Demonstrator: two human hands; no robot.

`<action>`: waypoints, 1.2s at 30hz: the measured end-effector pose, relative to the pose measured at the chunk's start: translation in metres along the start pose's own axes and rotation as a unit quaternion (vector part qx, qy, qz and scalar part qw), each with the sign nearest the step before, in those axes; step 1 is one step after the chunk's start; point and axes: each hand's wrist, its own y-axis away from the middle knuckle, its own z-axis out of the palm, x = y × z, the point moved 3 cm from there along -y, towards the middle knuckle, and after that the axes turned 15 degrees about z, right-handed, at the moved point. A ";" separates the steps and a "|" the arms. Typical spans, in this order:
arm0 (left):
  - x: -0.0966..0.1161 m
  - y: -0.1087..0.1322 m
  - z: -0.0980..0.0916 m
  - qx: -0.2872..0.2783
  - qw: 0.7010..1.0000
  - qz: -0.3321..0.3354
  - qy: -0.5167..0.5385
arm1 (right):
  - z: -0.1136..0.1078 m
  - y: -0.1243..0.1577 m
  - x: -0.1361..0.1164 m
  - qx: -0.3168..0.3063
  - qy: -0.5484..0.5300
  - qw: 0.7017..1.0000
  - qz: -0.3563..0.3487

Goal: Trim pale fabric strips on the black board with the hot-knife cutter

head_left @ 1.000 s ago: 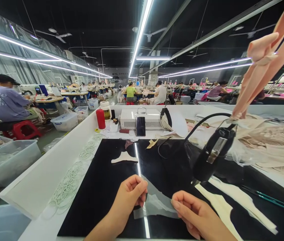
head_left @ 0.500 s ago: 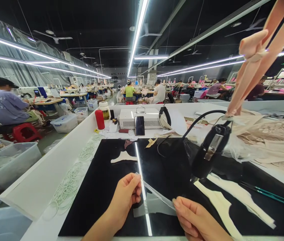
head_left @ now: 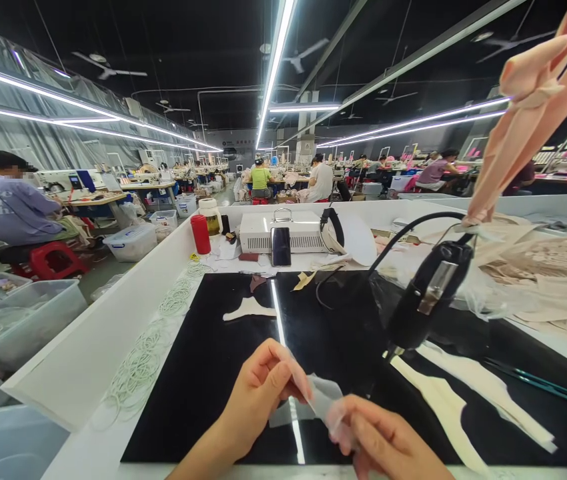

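Observation:
My left hand (head_left: 258, 393) and my right hand (head_left: 378, 437) are low at the front of a black glossy work surface (head_left: 213, 360). Both pinch a thin, see-through piece of film or fabric (head_left: 321, 393), lifted and folded between them. A second pale translucent piece (head_left: 283, 415) lies flat on the black surface just under my hands. A black hand-held tool (head_left: 426, 297) hangs on a cable to the right of my hands, above the surface.
Cream fabric cut-outs (head_left: 468, 400) lie at the right, another (head_left: 249, 310) mid-table. White rings (head_left: 138, 363) line the white left ledge. A white box (head_left: 283, 233), a phone, a red bottle (head_left: 200, 235) stand at the back. Beige lace piles (head_left: 553, 280) and teal tweezers (head_left: 543, 385) sit right. Other workers sit at far tables.
The film was stretched out flat between my hands; now my hands have come closer together and the film is raised and folded between my fingertips.

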 end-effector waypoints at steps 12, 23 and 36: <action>0.010 0.008 0.015 -0.136 0.990 0.001 -0.047 | 0.016 -0.003 -0.005 0.031 -0.162 0.986 0.014; -0.010 0.007 0.008 -0.027 0.985 -0.162 -0.059 | 0.005 0.002 -0.027 0.099 0.036 0.993 -0.044; -0.015 0.008 0.002 0.037 0.960 -0.225 -0.165 | -0.007 -0.003 -0.011 0.184 0.061 0.980 -0.035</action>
